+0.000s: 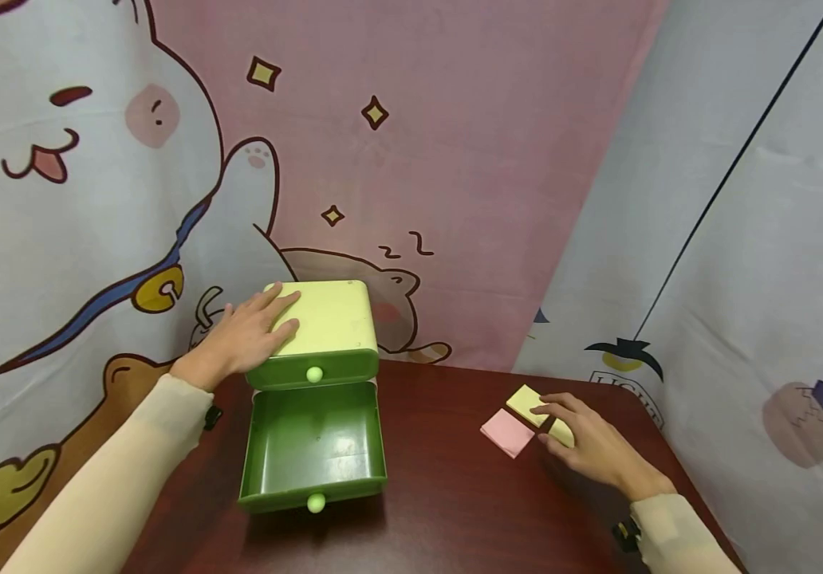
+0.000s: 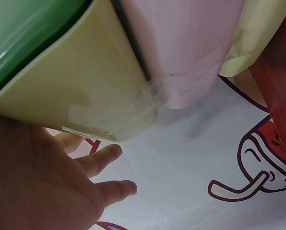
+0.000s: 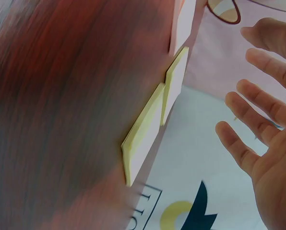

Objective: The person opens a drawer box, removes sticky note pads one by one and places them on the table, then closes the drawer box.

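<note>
My left hand (image 1: pixel 246 333) rests with spread, straight fingers on the left part of the pale yellow top of a small drawer unit (image 1: pixel 336 315). Its green lower drawer (image 1: pixel 314 490) is pulled out, and the inside holds nothing visible. Above it, the top drawer (image 1: pixel 347 365) is closed. On the right, my right hand (image 1: pixel 594 442) hovers over three sticky note pads with its fingers loosely extended, gripping nothing. One yellow pad (image 1: pixel 524 402) lies farther back, a pink pad (image 1: pixel 508 433) lies to the left, and another yellow pad (image 1: pixel 562 433) is partly covered by the hand.
The dark red-brown table (image 1: pixel 440 494) carries the drawer unit and the pads. A cartoon-printed cloth (image 1: pixel 469 199) hangs behind it and along both sides. In the left wrist view, clear tape (image 2: pixel 157 93) crosses the unit's side sections.
</note>
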Available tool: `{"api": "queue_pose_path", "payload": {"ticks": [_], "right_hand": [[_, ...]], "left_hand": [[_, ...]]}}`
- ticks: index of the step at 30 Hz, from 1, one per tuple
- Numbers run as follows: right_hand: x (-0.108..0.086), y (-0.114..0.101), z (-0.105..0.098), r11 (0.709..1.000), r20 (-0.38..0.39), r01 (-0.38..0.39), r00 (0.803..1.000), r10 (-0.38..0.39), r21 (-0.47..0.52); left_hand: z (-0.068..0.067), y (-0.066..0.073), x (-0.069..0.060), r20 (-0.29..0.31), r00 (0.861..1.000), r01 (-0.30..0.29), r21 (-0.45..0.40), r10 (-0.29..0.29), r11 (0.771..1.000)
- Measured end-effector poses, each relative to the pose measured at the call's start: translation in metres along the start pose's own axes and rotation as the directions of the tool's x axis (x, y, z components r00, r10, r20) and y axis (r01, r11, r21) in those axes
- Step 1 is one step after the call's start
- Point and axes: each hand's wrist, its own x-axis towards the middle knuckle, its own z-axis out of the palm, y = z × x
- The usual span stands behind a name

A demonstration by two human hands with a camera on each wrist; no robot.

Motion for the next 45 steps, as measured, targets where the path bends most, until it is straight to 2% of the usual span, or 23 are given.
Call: {"api": "queue_pose_path", "payload": {"ticks": [9, 15, 19, 30, 38, 45], "right_hand": [[0.014, -0.025, -0.001, 0.998, -0.037, 0.058, 0.998, -0.058, -0.015], [0.020, -0.041, -0.003, 0.993, -0.082, 0.112, 0.990, -0.114, -0.030], [0.023, -0.056, -0.005, 0.988, -0.082, 0.148, 0.985, -0.151, -0.039], [0.032, -0.095, -0.008, 0.979, -0.069, 0.191, 0.980, -0.186, 0.068], [0.038, -0.116, -0.009, 0.960, -0.106, 0.268, 0.960, -0.258, 0.085], [0.039, -0.133, -0.004, 0.920, -0.136, 0.382, 0.919, -0.369, 0.085]], "left_hand": [[-0.003, -0.001, -0.001, 0.000, 1.000, 0.006, 0.001, -0.006, 1.000], [-0.001, 0.001, -0.002, -0.001, 1.000, 0.001, -0.002, -0.001, 1.000], [-0.001, 0.002, -0.003, 0.002, 1.000, 0.005, -0.001, -0.005, 1.000], [0.000, 0.003, -0.002, -0.003, 1.000, -0.002, -0.008, 0.002, 1.000], [-0.002, 0.005, 0.001, 0.003, 1.000, -0.010, -0.014, 0.010, 1.000], [0.001, 0.001, 0.000, 0.003, 1.000, -0.003, -0.014, 0.003, 1.000]]}}
